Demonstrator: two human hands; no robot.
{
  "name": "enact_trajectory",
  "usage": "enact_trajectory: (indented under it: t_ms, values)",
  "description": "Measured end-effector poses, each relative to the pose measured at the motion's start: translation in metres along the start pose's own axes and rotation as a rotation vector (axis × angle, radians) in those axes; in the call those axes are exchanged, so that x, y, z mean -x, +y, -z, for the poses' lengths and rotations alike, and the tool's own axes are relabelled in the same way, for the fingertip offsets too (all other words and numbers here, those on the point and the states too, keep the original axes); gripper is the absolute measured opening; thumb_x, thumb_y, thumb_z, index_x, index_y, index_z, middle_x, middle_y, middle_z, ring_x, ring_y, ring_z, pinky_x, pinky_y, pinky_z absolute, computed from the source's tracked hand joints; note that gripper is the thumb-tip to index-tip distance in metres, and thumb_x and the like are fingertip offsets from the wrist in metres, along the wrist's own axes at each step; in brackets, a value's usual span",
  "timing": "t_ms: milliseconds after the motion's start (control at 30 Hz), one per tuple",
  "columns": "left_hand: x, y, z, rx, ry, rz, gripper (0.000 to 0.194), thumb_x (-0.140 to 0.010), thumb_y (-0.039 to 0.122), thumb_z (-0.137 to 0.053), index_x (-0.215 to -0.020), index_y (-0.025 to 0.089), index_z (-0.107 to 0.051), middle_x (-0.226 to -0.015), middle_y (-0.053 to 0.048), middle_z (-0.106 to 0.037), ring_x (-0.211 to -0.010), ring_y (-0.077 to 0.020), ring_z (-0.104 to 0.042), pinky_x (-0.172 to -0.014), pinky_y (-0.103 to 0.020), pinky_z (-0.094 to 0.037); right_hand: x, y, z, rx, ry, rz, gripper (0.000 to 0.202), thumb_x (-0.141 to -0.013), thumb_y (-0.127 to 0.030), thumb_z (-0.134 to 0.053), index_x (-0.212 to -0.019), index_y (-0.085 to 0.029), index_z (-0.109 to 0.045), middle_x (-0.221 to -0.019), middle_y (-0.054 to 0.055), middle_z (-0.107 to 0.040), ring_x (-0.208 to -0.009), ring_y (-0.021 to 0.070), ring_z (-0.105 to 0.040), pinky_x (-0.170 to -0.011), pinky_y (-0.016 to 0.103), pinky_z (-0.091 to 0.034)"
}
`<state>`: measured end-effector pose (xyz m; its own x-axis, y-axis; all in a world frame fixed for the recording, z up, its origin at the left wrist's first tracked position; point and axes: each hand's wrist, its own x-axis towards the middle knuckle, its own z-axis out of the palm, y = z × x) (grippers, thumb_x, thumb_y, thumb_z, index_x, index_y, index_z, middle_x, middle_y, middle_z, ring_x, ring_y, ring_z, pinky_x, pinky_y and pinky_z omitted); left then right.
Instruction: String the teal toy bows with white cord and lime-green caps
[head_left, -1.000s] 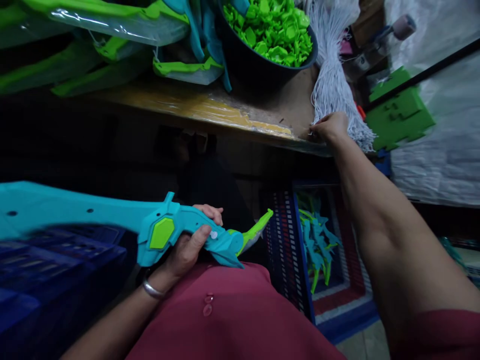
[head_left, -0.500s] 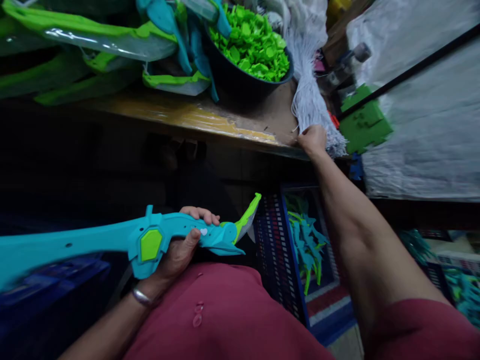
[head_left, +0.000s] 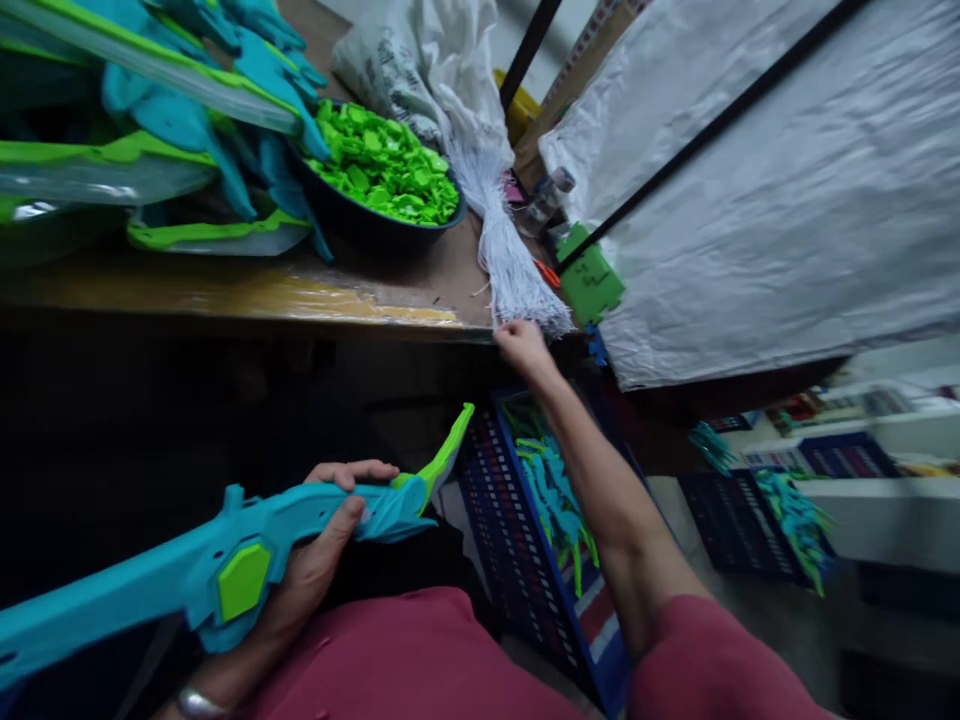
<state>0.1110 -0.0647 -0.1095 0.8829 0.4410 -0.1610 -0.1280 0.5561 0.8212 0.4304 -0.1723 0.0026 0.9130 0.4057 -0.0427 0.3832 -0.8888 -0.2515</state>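
A long turquoise plastic piece with a lime-green hexagonal panel and a curved lime-green tip was held at its narrow part in the left hand, the fingers and thumb wrapped around it; it was tilted in front of the body, below the brown-topped table. At the table's edge, the fingers of the right hand were pressed together beside the lower ends of a bundle of thin white strings; whether a string was pinched could not be told. Small lime-green plastic pieces were heaped in a dark round tub nearby.
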Motion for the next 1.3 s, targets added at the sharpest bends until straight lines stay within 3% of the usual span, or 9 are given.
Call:
enact_trajectory:
  t_ms: [267, 433, 533, 600, 733, 833, 967, 1200, 1300]
  values:
    - [-0.013, -0.01, -0.012, 0.026, 0.004, 0.158, 0.04, -0.078, 0.05, -0.084, -0.09, 0.023, -0.056, -0.121, -0.007, -0.076, -0.106, -0.0285, -0.074, -0.081, -0.031, -0.064, 0.187, -0.047, -0.032, -0.134, -0.306, 0.539, 0.015, -0.083, -0.015, -0.064, -0.095, -0.019, -0.071, -0.09, 0.0, -0.074, -0.081, 0.0132, -0.067, -0.072, 0.019, -0.048]
    - [-0.009, -0.003, -0.02, 0.019, -0.002, 0.135, 0.034, -0.077, 0.043, -0.086, -0.089, 0.022, -0.062, -0.097, -0.003, -0.077, -0.097, -0.0216, -0.074, -0.088, -0.029, -0.062, 0.241, -0.037, -0.035, -0.127, -0.485, 0.689, 0.015, -0.087, -0.019, -0.059, -0.099, -0.016, -0.068, -0.092, 0.004, -0.071, -0.077, 0.0163, -0.062, -0.063, 0.026, -0.041]
    - [-0.005, 0.005, -0.018, 0.022, -0.045, 0.073, 0.023, -0.084, 0.038, -0.081, -0.092, 0.021, -0.068, -0.091, -0.002, -0.073, -0.097, -0.0194, -0.071, -0.097, -0.031, -0.058, 0.235, -0.021, -0.025, -0.294, -0.798, 0.829, 0.007, -0.088, -0.017, -0.061, -0.088, -0.016, -0.068, -0.084, 0.002, -0.068, -0.073, 0.0136, -0.059, -0.063, 0.024, -0.039]
    - [-0.003, 0.008, -0.014, 0.029, -0.096, 0.013, 0.015, -0.088, 0.033, -0.078, -0.091, 0.021, -0.07, -0.087, -0.001, -0.071, -0.093, -0.0178, -0.07, -0.101, -0.033, -0.055, 0.218, -0.014, -0.023, -0.562, -0.919, 0.767, 0.013, -0.09, -0.022, -0.064, -0.079, -0.017, -0.069, -0.076, -0.001, -0.066, -0.07, 0.0121, -0.058, -0.064, 0.022, -0.04]
    - [0.007, 0.006, -0.006, 0.043, -0.257, -0.077, 0.004, -0.092, 0.025, -0.073, -0.094, 0.023, -0.071, -0.085, 0.0, -0.07, -0.09, -0.017, -0.068, -0.102, -0.036, -0.053, 0.181, -0.03, -0.039, -0.965, -0.624, 0.271, 0.018, -0.091, -0.03, -0.066, -0.078, -0.019, -0.071, -0.079, 0.0, -0.067, -0.076, 0.0121, -0.058, -0.072, 0.023, -0.042]
    - [0.015, 0.001, -0.003, -0.008, -0.314, -0.086, 0.003, -0.095, 0.024, -0.069, -0.096, 0.023, -0.071, -0.09, -0.003, -0.071, -0.094, -0.0187, -0.068, -0.099, -0.036, -0.053, 0.164, -0.058, -0.065, -1.093, -0.657, 0.191, 0.025, -0.088, -0.042, -0.068, -0.086, -0.017, -0.072, -0.087, 0.005, -0.073, -0.083, 0.0166, -0.065, -0.078, 0.028, -0.05]
    - [0.021, 0.0, -0.002, -0.004, -0.291, -0.094, 0.005, -0.095, 0.025, -0.068, -0.095, 0.023, -0.072, -0.09, -0.004, -0.071, -0.095, -0.021, -0.069, -0.097, -0.039, -0.053, 0.149, -0.092, -0.088, -1.36, -0.67, 0.077, 0.045, -0.077, -0.054, -0.075, -0.101, -0.017, -0.066, -0.084, 0.006, -0.076, -0.068, 0.0156, -0.067, -0.065, 0.029, -0.056]
    - [0.03, 0.011, -0.006, -0.057, -0.27, -0.127, 0.006, -0.095, 0.026, -0.067, -0.093, 0.023, -0.072, -0.085, -0.004, -0.071, -0.091, -0.0221, -0.069, -0.103, -0.046, -0.049, 0.09, -0.105, -0.061, -1.647, -0.287, 0.016, 0.045, -0.076, -0.038, -0.079, -0.104, -0.024, -0.047, -0.074, -0.006, -0.07, -0.051, 0.0084, -0.056, -0.044, 0.018, -0.046]
    - [0.033, 0.013, -0.007, -0.094, -0.324, -0.149, 0.006, -0.095, 0.023, -0.065, -0.092, 0.024, -0.071, -0.086, -0.004, -0.071, -0.091, -0.0222, -0.068, -0.102, -0.046, -0.049, 0.071, -0.101, -0.046, -1.681, -0.22, 0.03, 0.042, -0.077, -0.035, -0.078, -0.103, -0.024, -0.047, -0.072, -0.006, -0.069, -0.049, 0.0085, -0.053, -0.041, 0.018, -0.042]
